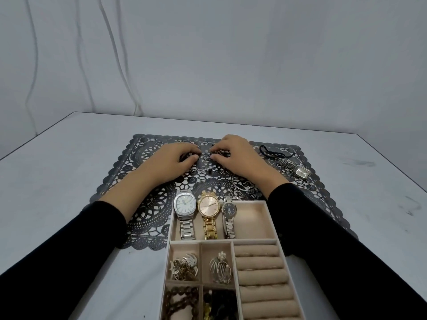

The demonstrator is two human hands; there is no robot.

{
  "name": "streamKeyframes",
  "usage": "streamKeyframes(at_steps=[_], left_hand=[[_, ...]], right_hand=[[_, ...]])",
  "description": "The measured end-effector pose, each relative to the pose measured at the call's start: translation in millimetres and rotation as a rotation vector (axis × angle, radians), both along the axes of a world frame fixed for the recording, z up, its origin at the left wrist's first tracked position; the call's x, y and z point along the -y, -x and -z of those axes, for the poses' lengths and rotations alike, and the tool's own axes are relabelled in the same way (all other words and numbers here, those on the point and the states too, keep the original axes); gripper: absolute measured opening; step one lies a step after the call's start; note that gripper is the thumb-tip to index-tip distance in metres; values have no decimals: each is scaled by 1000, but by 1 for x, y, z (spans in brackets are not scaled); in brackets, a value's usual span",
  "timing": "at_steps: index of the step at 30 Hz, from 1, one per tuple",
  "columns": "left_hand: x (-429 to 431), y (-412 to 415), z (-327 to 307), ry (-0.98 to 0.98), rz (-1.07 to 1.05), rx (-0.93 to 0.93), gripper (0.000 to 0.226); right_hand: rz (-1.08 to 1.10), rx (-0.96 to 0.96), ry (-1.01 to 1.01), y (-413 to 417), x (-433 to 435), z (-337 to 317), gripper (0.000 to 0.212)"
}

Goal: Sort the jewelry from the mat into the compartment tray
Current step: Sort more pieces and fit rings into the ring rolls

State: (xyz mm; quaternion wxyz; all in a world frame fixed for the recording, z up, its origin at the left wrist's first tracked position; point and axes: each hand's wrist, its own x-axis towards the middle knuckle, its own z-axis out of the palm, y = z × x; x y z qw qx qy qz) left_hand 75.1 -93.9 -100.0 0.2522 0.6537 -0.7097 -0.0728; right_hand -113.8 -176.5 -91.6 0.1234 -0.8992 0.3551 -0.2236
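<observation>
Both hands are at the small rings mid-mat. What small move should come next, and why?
Likely pinch one small ring with the right hand and lift it clear of the lace mat: its fingertips sit at the rings beside the left hand, and the ring rolls lie on the compartment tray's right side.

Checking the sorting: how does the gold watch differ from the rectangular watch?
The gold watch is gold with a round face; the rectangular watch is silver. The gold watch lies in the tray's far compartment; the rectangular watch lies on the mat. Both have metal bands.
</observation>
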Motion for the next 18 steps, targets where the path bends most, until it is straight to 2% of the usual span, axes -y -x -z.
streamKeyframes(at_steps=[6, 12, 18], left_hand=[[2, -2, 3, 65, -47, -79, 18], [5, 0, 4, 62, -115, -108, 17], [6, -1, 6, 64, -143, -144, 20]], right_hand=[[-34, -10, -20, -4, 2, 3, 22], [-20, 2, -39, -5, 3, 2, 12], [-48, 10, -44, -7, 2, 7, 25]])
